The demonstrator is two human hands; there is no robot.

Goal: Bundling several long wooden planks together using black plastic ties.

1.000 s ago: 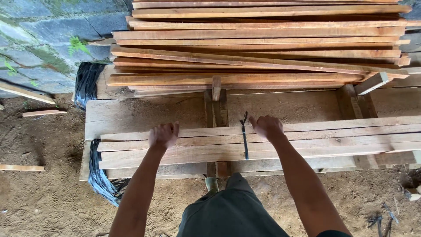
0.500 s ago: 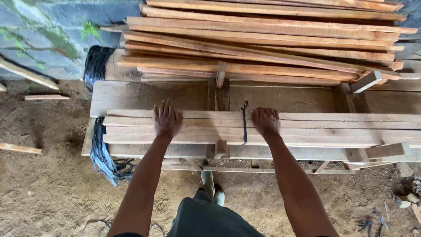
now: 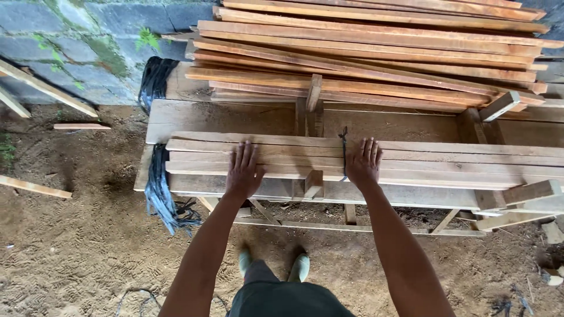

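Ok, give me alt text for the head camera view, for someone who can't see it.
Seen from above, a person's left hand and right hand press flat on a row of wooden slats lying on a workbench, with a black strap between them. A bigger pile of slats lies behind, over a dirt floor.

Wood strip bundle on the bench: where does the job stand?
Done: a layer of wood strips lies side by side on the bench, with a black strap across it. In hand: the left hand and right hand lie flat on the strips, fingers spread. Left: the strap looks loose, not cinched, and the big stack of strips behind sits untied.
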